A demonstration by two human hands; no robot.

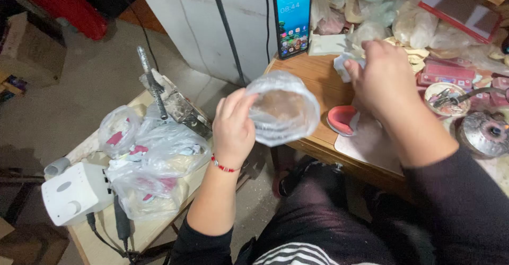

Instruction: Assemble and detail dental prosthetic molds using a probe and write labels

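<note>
Clear plastic bag (282, 107), crumpled and blurred, hangs in the air just left of the wooden table (313, 77), pinched at its left edge by the left hand (233, 127). The step in hand looks like sorting small pieces: the right hand (384, 77) is clenched over a scrap of white paper (342, 66) on the table, beside a pink dental cast (342, 119). The next move likely calls for a steady bag mouth, which I cannot make out. A phone (292, 17) leans upright at the table's back left; more bags and pink trays crowd its far side. Left of the table, a low bench (101, 244) carries filled plastic bags (154, 159) and a white control box (74, 193), over a concrete floor.
</note>
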